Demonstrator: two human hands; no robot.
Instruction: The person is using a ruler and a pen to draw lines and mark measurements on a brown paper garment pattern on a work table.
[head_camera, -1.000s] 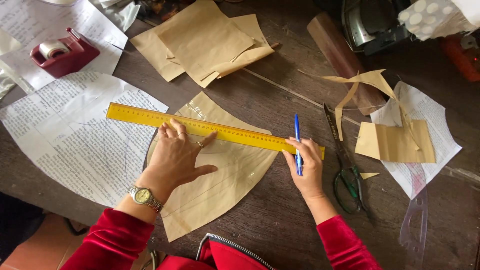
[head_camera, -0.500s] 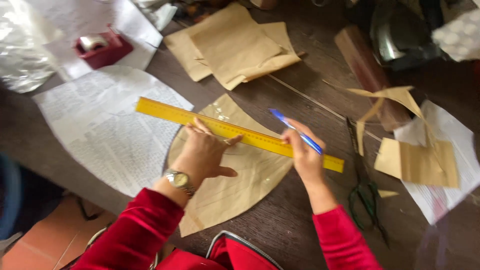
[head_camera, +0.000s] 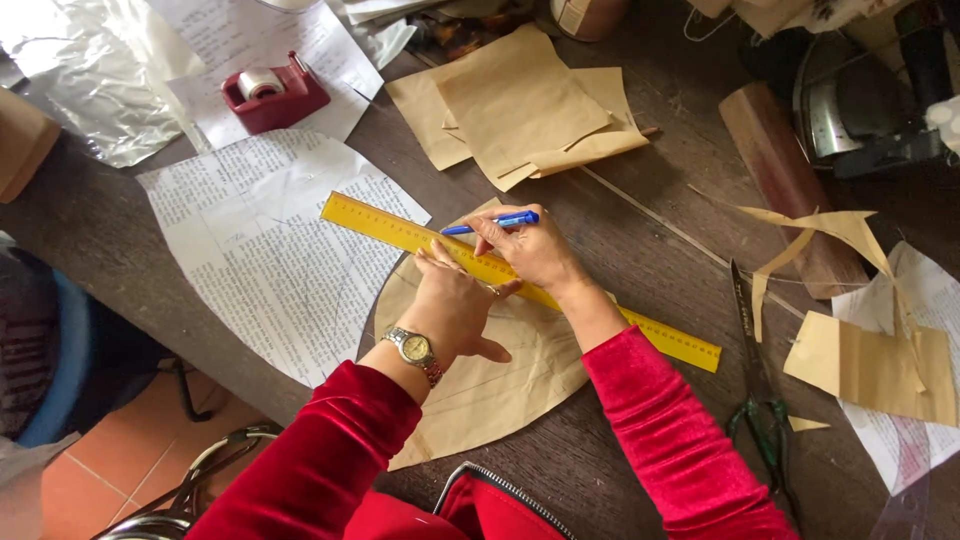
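Note:
A long yellow ruler (head_camera: 380, 224) lies slanted across a rounded piece of brown paper (head_camera: 490, 380) on the dark wooden table (head_camera: 660, 210). My left hand (head_camera: 455, 305), with a wristwatch on its wrist, presses flat on the ruler and paper. Crossing over the ruler, my right hand (head_camera: 530, 250) grips a blue pen (head_camera: 492, 224) whose tip points left, just beyond the ruler's far edge. Both sleeves are red velvet.
A printed sheet cut to a curve (head_camera: 260, 260) lies left of the brown paper. A red tape dispenser (head_camera: 272, 92) and folded brown sheets (head_camera: 520, 105) sit farther back. Green-handled scissors (head_camera: 755, 390), brown paper scraps (head_camera: 865, 365) and a wooden block (head_camera: 785, 180) lie right.
My right hand has carried the pen from the ruler's right end leftward along its edge to the middle, next to my left hand. The camera view has shifted right.

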